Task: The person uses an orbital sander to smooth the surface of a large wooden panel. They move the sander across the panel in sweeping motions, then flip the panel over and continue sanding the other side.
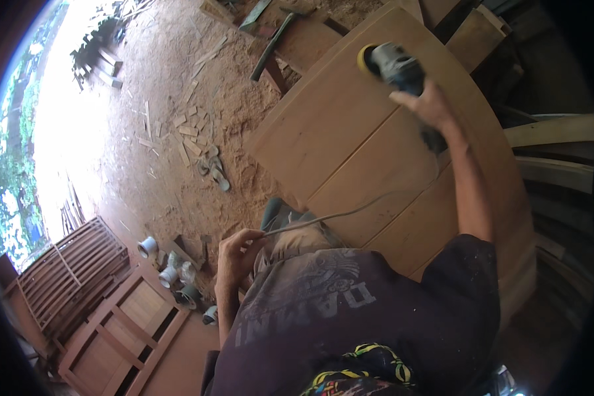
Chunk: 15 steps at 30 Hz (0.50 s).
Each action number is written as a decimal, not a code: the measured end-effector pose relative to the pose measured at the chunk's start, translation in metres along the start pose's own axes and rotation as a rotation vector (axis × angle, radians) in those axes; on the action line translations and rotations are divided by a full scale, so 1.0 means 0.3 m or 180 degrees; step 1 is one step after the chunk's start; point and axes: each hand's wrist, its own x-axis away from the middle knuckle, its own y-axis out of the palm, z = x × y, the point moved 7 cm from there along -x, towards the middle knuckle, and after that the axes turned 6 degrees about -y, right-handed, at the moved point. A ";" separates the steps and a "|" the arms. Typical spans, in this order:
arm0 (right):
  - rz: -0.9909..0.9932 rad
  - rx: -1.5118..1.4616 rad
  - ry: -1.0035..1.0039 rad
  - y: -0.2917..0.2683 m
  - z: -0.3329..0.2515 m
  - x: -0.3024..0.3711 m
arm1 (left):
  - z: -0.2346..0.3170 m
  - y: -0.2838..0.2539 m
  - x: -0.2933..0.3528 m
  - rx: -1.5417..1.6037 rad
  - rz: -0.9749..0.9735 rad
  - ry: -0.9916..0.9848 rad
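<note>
My right hand (434,109) is wrapped round the body of an angle grinder (401,68), which has a yellow-edged disc (363,61) at its head. The grinder is over the far part of a large brown wooden panel (350,129) with long straight grooves; whether the disc touches the wood I cannot tell. From the tool's rear end a grey power cord (369,200) runs back across the panel toward my body. Close to my waist, my left hand (239,254) pinches that cord between thumb and fingers, holding it off to the left.
Sawdust and wood offcuts (190,135) litter the ground on the left, beside a pair of sandals (214,169). A framed wooden door (129,323) and a slatted frame (72,270) lie lower left, near several cans (169,274). Boards (554,132) are stacked along the right.
</note>
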 end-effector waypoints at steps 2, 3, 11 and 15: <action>-0.0260 0.0503 0.0118 0.189 -0.068 0.115 | -0.064 -0.001 0.015 0.0063 0.0020 0.0079; -0.0323 0.0546 -0.0078 0.281 -0.137 0.180 | -0.088 -0.002 0.021 0.0097 0.0019 0.0139; -0.1237 0.0994 -0.0712 0.677 -0.423 0.427 | -0.149 -0.023 0.038 0.0262 0.0097 0.0212; -0.0802 0.1241 -0.0574 0.537 -0.368 0.354 | -0.150 -0.009 0.039 0.0226 0.0066 0.0227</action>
